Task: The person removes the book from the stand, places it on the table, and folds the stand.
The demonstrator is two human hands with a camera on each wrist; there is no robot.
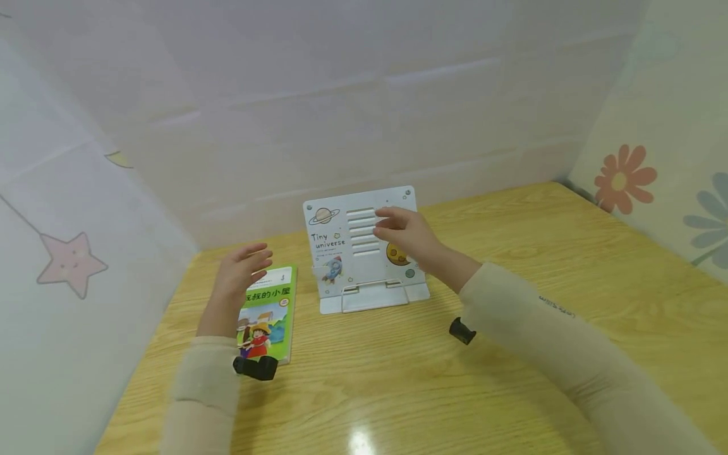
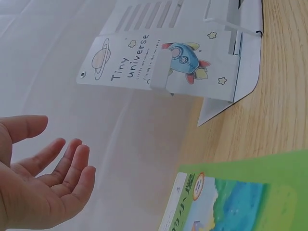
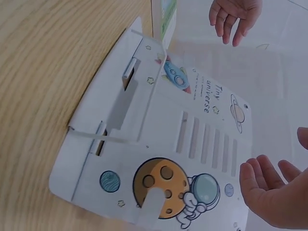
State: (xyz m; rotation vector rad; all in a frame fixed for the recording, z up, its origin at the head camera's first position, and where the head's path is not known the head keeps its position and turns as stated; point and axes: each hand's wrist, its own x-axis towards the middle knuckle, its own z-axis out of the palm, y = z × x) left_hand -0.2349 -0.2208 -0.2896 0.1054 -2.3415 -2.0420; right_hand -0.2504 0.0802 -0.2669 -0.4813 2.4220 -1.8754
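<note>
A white metal book stand [image 1: 364,268] printed with "Tiny universe", a rocket and planets stands upright on the table. Its wire page holder [image 1: 375,309] sits at the front ledge. My right hand [image 1: 406,234] hovers before the stand's right half, fingers loosely bent and holding nothing; the right wrist view shows that hand [image 3: 276,192] beside the slotted panel. To the left, a green picture book [image 1: 279,341] lies flat, cover up. Over its left edge my left hand [image 1: 241,275] is raised with relaxed, bare fingers, seen also as a cupped hand [image 2: 53,178] in the left wrist view.
The wooden table [image 1: 375,379] meets a pale draped backdrop [image 1: 341,126] behind the stand. Cloth walls with a pink star [image 1: 72,262] and a red flower [image 1: 624,180] rise at the sides. Black wrist mounts [image 1: 256,368] sit at both cuffs.
</note>
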